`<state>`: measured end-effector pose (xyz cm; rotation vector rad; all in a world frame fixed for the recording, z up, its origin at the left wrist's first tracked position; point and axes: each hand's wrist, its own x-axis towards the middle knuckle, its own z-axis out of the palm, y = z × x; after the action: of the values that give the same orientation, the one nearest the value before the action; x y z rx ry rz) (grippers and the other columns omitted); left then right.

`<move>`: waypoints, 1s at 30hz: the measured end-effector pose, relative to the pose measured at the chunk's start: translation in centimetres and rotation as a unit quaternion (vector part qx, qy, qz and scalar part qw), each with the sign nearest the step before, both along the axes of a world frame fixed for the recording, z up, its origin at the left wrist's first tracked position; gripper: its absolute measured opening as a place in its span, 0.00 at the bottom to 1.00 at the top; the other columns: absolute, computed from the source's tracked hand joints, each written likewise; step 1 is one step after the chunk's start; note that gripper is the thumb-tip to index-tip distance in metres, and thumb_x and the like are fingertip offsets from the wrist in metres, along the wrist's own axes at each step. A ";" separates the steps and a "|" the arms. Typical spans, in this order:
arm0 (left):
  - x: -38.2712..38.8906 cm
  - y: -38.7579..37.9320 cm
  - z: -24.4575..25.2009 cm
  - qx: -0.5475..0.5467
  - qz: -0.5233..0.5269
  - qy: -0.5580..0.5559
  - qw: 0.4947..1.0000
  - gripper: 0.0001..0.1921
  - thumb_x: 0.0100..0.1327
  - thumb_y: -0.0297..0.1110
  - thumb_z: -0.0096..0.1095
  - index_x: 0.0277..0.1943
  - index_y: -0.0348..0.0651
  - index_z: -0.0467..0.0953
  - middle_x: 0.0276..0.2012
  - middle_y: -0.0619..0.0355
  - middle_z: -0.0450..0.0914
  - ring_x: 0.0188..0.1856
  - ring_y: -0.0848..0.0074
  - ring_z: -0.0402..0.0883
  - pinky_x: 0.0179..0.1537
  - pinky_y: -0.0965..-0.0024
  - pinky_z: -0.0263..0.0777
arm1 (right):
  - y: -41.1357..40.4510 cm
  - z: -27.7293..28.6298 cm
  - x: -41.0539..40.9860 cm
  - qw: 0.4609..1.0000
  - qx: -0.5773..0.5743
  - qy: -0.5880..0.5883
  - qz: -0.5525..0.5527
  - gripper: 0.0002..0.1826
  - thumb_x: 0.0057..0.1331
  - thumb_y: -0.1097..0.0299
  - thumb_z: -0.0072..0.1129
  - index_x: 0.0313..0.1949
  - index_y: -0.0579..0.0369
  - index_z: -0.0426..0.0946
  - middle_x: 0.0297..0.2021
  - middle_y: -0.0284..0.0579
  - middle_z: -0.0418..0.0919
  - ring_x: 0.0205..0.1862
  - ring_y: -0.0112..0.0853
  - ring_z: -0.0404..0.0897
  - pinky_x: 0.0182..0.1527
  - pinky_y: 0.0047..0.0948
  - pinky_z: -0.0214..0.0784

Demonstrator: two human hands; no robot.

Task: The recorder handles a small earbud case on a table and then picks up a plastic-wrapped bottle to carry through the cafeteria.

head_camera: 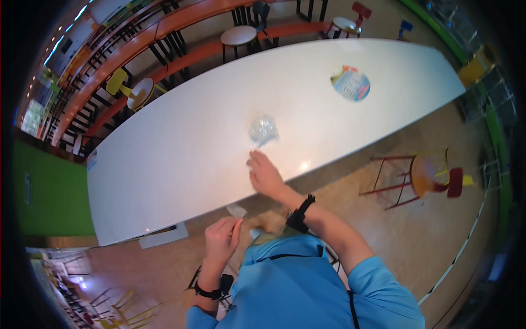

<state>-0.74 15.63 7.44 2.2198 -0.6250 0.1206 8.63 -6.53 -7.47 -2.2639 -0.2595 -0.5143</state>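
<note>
A crumpled clear plastic bag lies near the middle of the long white tabletop. My right hand hovers over the near part of the table, fingers apart and slightly curled, just short of the bag; nothing shows in it. Off the near edge, my left hand is raised with thumb and fingers drawn together. Just beyond its fingertips is a small whitish piece; whether the hand holds it cannot be told. Both wrists wear black bands.
A round printed sticker bearing writing is on the table's far right part. Beyond stand round stools and long orange tables with benches. A red-framed stool is on the right, a green panel at the table's left end.
</note>
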 end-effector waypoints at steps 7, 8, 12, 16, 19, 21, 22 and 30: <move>4.4 -2.2 0.5 0.099 0.000 -0.060 0.993 0.06 0.68 0.29 0.72 0.37 0.39 0.81 0.32 0.51 0.81 0.31 0.54 0.83 0.32 0.57 0.77 | -3.3 2.8 -1.3 0.966 0.047 0.102 0.234 0.35 0.63 0.66 0.68 0.69 0.61 0.71 0.67 0.61 0.74 0.69 0.56 0.73 0.75 0.50 0.62; 4.6 -2.6 0.5 0.110 0.002 -0.056 0.992 0.06 0.69 0.29 0.72 0.37 0.39 0.80 0.32 0.50 0.81 0.31 0.54 0.83 0.32 0.57 0.77 | -3.3 3.3 -1.4 0.952 0.072 0.108 0.275 0.37 0.63 0.64 0.69 0.70 0.61 0.70 0.66 0.61 0.75 0.68 0.57 0.73 0.73 0.49 0.64; 4.3 -3.6 0.5 0.147 0.003 -0.036 0.989 0.05 0.67 0.27 0.73 0.37 0.39 0.81 0.32 0.50 0.82 0.31 0.54 0.83 0.33 0.57 0.77 | -1.5 4.4 -1.8 0.901 0.117 0.205 0.365 0.35 0.65 0.64 0.68 0.71 0.58 0.71 0.64 0.59 0.78 0.67 0.54 0.75 0.71 0.48 0.67; 3.2 -3.8 1.2 0.128 0.040 -0.030 0.990 0.04 0.66 0.25 0.73 0.39 0.39 0.82 0.32 0.51 0.83 0.31 0.54 0.83 0.32 0.57 0.76 | 1.5 4.4 -1.5 0.880 0.126 0.203 0.411 0.28 0.63 0.66 0.69 0.63 0.54 0.79 0.54 0.51 0.85 0.58 0.48 0.81 0.61 0.46 0.75; 2.0 -3.6 1.4 0.088 0.059 -0.028 0.994 0.03 0.65 0.23 0.71 0.39 0.39 0.82 0.30 0.51 0.82 0.29 0.55 0.82 0.30 0.58 0.75 | 3.0 4.2 -1.7 0.898 0.073 0.181 0.395 0.22 0.60 0.69 0.69 0.56 0.52 0.84 0.48 0.45 0.87 0.48 0.45 0.83 0.51 0.43 0.78; 1.1 -3.0 1.2 0.089 0.087 -0.031 0.992 0.03 0.64 0.24 0.72 0.38 0.40 0.83 0.29 0.51 0.81 0.28 0.55 0.82 0.29 0.58 0.74 | 3.5 4.0 -2.3 0.896 0.077 0.177 0.399 0.21 0.60 0.72 0.68 0.54 0.52 0.84 0.47 0.43 0.88 0.45 0.44 0.82 0.48 0.41 0.78; 0.7 -2.6 1.0 0.087 0.098 -0.034 0.991 0.03 0.64 0.24 0.72 0.37 0.40 0.83 0.28 0.51 0.81 0.28 0.55 0.82 0.29 0.58 0.74 | 3.6 3.9 -2.8 0.897 0.067 0.192 0.393 0.20 0.59 0.73 0.68 0.53 0.52 0.85 0.46 0.43 0.88 0.44 0.43 0.82 0.46 0.40 0.78; -2.7 1.9 -1.2 0.101 0.120 -0.051 0.986 0.07 0.64 0.29 0.72 0.31 0.43 0.79 0.27 0.53 0.79 0.26 0.58 0.80 0.28 0.55 0.74 | 5.6 4.4 -7.2 0.961 0.044 0.092 0.256 0.31 0.62 0.78 0.65 0.67 0.54 0.78 0.44 0.45 0.87 0.39 0.45 0.81 0.42 0.41 0.78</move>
<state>-3.48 17.56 6.25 2.4938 -0.4367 0.3070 1.43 -0.88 -3.10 -2.0327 -0.6871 -0.0422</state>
